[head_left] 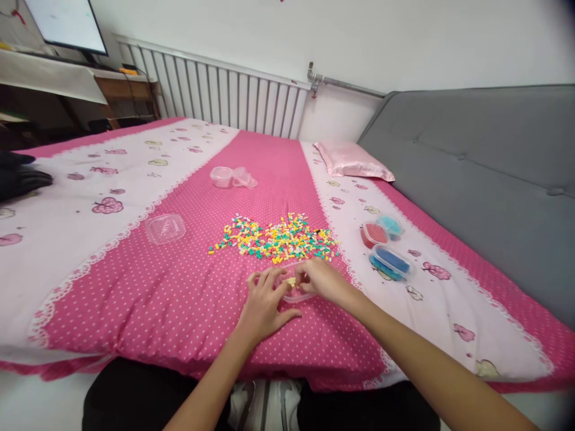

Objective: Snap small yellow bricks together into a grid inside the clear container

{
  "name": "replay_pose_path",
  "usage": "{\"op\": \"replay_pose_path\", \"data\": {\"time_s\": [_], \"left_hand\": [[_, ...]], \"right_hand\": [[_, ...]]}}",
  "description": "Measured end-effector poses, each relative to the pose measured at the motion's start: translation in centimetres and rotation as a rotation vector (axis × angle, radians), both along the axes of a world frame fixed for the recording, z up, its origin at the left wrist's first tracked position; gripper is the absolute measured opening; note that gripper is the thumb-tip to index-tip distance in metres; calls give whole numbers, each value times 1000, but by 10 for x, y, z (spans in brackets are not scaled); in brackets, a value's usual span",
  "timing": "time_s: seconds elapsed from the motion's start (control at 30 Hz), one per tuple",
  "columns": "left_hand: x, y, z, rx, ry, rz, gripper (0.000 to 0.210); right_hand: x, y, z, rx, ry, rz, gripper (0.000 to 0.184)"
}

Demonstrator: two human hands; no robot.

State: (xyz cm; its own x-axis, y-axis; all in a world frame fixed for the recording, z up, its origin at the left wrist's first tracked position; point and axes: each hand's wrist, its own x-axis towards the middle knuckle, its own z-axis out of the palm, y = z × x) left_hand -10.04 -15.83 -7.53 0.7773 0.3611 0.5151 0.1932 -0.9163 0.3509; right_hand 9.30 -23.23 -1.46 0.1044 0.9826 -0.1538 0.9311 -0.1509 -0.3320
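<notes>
A small clear plastic container (300, 296) sits on the pink bedspread close in front of me, with a few pale yellow pieces (291, 281) inside. My left hand (266, 302) is at its left side, fingers spread and thumb stretched out, the fingertips at the rim. From the right, my right hand (321, 280) reaches over the container with fingers curled down and pinched; whatever lies between them is hidden. Just beyond both hands, a wide scatter of small capsule-like pieces (287, 238) in yellow, green, red and white lies on the bedspread.
To the right stand lidded containers with red (374, 233), light blue (390, 225) and dark blue (390, 261) contents. A clear lid or shallow tray (165, 228) lies left, and clear containers (229, 177) lie farther back. A pink pillow (353, 160) rests by the grey headboard (471, 173).
</notes>
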Motion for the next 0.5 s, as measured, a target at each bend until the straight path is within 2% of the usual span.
{"op": "replay_pose_path", "data": {"time_s": [0.17, 0.5], "left_hand": [[-1, -1, 0, 10, 7, -3, 56], [-1, -2, 0, 26, 0, -5, 52]], "right_hand": [[-12, -2, 8, -7, -115, -79, 24], [-24, 3, 15, -85, -211, -82, 25]]}}
